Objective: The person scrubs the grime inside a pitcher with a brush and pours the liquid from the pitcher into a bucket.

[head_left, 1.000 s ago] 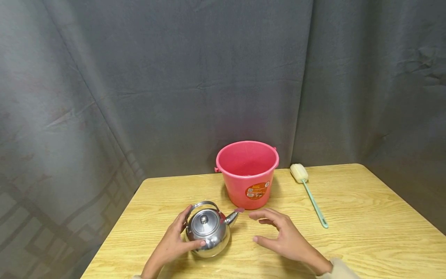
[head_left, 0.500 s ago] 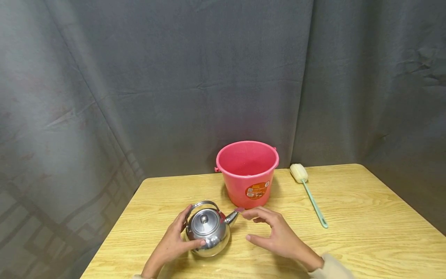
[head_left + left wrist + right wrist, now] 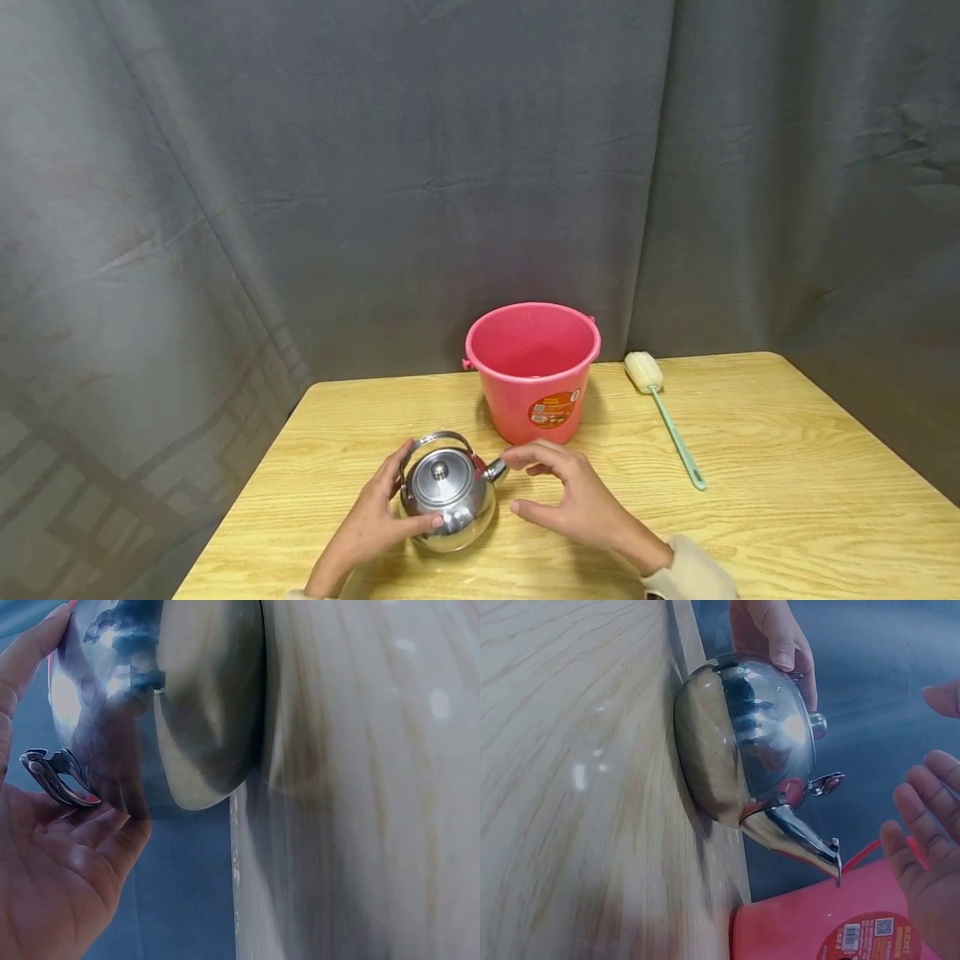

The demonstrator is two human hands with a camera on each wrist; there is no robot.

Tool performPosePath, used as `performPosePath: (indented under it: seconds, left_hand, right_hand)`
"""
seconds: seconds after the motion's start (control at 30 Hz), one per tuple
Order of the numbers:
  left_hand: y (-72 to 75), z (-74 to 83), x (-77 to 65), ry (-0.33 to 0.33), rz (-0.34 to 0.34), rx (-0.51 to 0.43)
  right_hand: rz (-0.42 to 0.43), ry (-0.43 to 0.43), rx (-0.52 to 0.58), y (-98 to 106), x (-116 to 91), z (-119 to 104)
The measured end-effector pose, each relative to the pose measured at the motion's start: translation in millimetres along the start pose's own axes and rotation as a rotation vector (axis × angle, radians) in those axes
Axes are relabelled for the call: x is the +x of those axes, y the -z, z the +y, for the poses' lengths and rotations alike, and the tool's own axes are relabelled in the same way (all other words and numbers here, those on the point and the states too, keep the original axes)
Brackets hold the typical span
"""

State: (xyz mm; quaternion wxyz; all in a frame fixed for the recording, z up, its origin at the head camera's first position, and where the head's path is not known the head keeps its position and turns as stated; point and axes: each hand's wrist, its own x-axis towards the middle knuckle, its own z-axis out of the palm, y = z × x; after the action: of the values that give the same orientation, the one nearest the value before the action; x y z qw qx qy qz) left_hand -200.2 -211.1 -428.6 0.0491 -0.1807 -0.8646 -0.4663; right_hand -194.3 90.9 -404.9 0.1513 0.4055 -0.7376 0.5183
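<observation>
A shiny steel kettle (image 3: 450, 504) with a knobbed lid and an arched handle stands upright on the table. My left hand (image 3: 375, 517) holds the kettle's body from the left, thumb on the near side and fingers at the far side by the handle's base. In the left wrist view, the thumb and fingers of the left hand (image 3: 67, 870) meet the metal. My right hand (image 3: 573, 500) hovers right of the spout (image 3: 498, 468), fingers loosely bent. In the right wrist view, that right hand (image 3: 937, 855) is apart from the kettle and holds nothing.
A pink bucket (image 3: 498, 408) with an orange label stands behind the kettle, near the table's back edge. To its right lies a sponge brush (image 3: 675, 433) with a pale green handle. Grey curtains (image 3: 450, 167) hang behind the wooden table (image 3: 780, 500).
My right hand has moved left, closer to the kettle's spout, and now covers the spout's tip in the head view. The left hand and the kettle have stayed in place.
</observation>
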Motion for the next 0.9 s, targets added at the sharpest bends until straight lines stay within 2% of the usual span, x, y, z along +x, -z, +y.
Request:
performPosePath:
  seconds: [0.17, 0.47, 0.9]
  left_hand:
    - [-0.1, 0.3, 0.3, -0.001, 0.004, -0.002]
    - [-1.5, 1.1, 1.8, -0.015, 0.000, 0.020]
    - [-4.5, 2.1, 3.0, -0.035, -0.001, 0.011]
  right_hand:
    - [0.009, 0.032, -0.021, -3.8, 0.4, 4.3]
    - [0.018, -0.005, -0.006, -6.3, 0.5, 5.1]
    - [0.026, 0.004, 0.035, -12.1, 4.0, 6.1]
